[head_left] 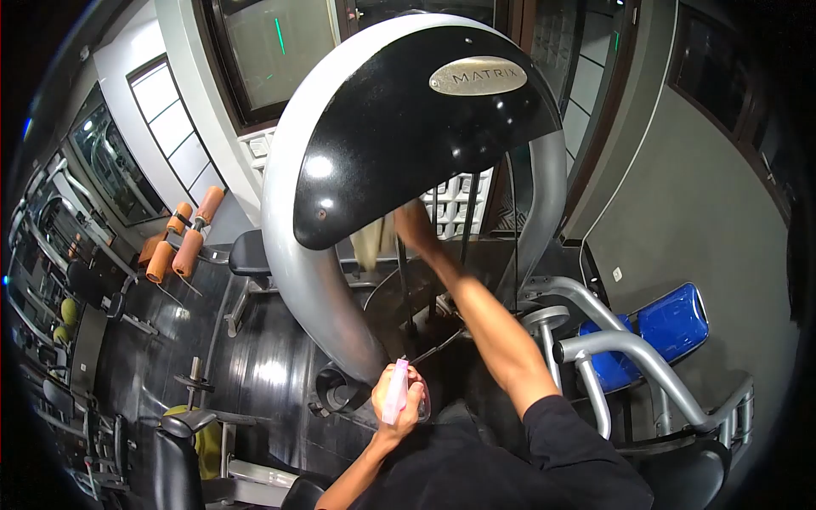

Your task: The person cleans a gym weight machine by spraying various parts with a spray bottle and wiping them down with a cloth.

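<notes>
My left hand (384,410), low in the middle of the head view, is wrapped round a spray bottle (396,393) whose pink top points away from me. Most of the bottle's body is hidden by the hand. Stretched forward, my right hand (411,223) is at the lower edge of the glossy black panel (399,127) of a weight machine marked MATRIX. A pale yellowish cloth (371,243) hangs from that hand, blurred by motion. The fingers are partly hidden at the panel's edge. Dark vertical rods (467,223) stand just right of the hand.
The machine's thick silver frame (293,187) curves round the panel. Right of me are silver tubes (633,344) and a blue pad (674,323). Orange foam rollers (189,252) and a black bench seat (249,253) stand on the left. A black padded seat (177,463) is near me.
</notes>
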`<action>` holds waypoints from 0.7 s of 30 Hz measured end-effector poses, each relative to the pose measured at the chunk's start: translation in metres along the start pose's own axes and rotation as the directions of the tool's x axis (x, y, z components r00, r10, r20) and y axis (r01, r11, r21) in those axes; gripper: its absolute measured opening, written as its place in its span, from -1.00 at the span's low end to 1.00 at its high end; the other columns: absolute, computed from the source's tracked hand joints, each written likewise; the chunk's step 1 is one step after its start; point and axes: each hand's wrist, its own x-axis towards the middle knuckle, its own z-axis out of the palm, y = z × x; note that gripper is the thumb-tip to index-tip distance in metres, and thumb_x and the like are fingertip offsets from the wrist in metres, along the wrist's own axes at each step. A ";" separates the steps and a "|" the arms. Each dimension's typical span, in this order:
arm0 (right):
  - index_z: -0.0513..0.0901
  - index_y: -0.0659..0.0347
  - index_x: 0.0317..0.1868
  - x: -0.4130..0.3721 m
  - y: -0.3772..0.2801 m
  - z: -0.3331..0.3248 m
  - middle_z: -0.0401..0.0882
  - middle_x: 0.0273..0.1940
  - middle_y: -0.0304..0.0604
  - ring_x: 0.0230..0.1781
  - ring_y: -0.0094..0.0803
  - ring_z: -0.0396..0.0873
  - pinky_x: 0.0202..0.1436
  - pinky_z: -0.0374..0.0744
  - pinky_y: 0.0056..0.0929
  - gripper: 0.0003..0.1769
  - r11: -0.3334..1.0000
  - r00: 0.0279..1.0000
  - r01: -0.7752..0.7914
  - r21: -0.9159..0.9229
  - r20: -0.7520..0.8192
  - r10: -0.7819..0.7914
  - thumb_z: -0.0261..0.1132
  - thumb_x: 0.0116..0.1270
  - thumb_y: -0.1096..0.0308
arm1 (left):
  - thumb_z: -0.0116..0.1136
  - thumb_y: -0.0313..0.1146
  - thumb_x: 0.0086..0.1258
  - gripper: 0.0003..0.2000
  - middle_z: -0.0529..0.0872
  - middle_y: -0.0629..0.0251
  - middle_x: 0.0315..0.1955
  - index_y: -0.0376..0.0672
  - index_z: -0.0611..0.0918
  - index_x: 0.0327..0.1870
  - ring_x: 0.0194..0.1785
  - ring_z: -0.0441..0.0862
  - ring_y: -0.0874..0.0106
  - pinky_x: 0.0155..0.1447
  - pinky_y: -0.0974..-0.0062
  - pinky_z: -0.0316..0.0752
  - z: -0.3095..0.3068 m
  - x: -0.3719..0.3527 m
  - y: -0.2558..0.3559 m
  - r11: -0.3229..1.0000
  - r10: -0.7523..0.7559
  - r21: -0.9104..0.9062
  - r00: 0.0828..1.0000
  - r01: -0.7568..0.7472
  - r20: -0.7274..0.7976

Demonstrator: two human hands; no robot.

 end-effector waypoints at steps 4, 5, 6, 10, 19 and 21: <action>0.58 0.33 -0.05 0.042 -0.022 -0.001 0.58 -0.14 0.23 -0.01 0.13 0.52 -0.01 0.49 -0.05 -0.72 0.920 0.907 0.382 -0.083 -0.156 -0.391 0.18 0.26 0.39 | 0.19 -0.47 0.27 -0.84 0.58 0.19 -0.39 -0.34 0.52 -0.22 -0.50 0.57 0.48 -0.36 0.57 0.50 0.001 -0.006 0.007 0.999 0.027 -0.043 0.999 -0.025 0.030; 0.58 0.33 -0.05 0.035 -0.023 0.002 0.58 -0.14 0.23 -0.01 0.13 0.52 -0.01 0.49 -0.05 -0.72 0.921 0.908 0.381 -0.080 -0.156 -0.390 0.18 0.26 0.39 | 0.19 -0.47 0.28 -0.84 0.58 0.20 -0.39 -0.35 0.52 -0.22 -0.51 0.57 0.49 -0.36 0.58 0.50 -0.001 -0.009 0.005 0.998 0.034 -0.054 0.999 -0.033 0.035; 0.58 0.34 -0.08 0.025 -0.025 0.006 0.58 -0.14 0.24 -0.05 0.12 0.53 -0.05 0.51 -0.05 -0.73 0.972 0.955 0.235 0.003 -0.190 -0.230 0.20 0.25 0.39 | 0.19 -0.47 0.28 -0.84 0.58 0.20 -0.39 -0.35 0.52 -0.22 -0.51 0.57 0.49 -0.36 0.58 0.50 -0.002 -0.012 0.004 0.998 0.036 -0.053 0.999 -0.034 0.035; 0.57 0.29 -0.09 -0.076 0.025 0.037 0.59 -0.19 0.23 -0.16 0.22 0.54 -0.13 0.53 0.01 -0.66 0.954 0.945 -0.284 -0.096 -0.200 0.261 0.24 0.17 0.27 | 0.18 -0.46 0.30 -0.84 0.59 0.21 -0.39 -0.34 0.51 -0.22 -0.50 0.58 0.52 -0.37 0.58 0.50 -0.002 -0.024 -0.011 0.998 0.037 -0.043 0.999 -0.036 0.028; 0.59 0.37 -0.16 -0.148 0.127 -0.013 0.57 -0.15 0.20 -0.06 0.12 0.52 0.02 0.48 -0.12 -0.69 0.894 0.841 -0.438 0.099 -0.307 0.446 0.21 0.29 0.24 | 0.18 -0.46 0.28 -0.85 0.58 0.21 -0.41 -0.33 0.51 -0.22 -0.52 0.58 0.51 -0.38 0.56 0.50 0.002 -0.019 -0.023 0.999 0.029 -0.043 0.998 -0.026 0.056; 0.54 0.44 -0.11 -0.115 0.143 -0.038 0.53 -0.17 0.25 -0.09 0.15 0.48 0.05 0.44 -0.16 -0.65 0.959 0.845 -0.272 -0.080 -0.497 0.198 0.16 0.34 0.24 | 0.17 -0.48 0.27 -0.85 0.58 0.21 -0.41 -0.33 0.51 -0.22 -0.52 0.57 0.51 -0.38 0.56 0.50 0.002 -0.015 -0.028 0.999 0.034 -0.042 0.998 -0.032 0.045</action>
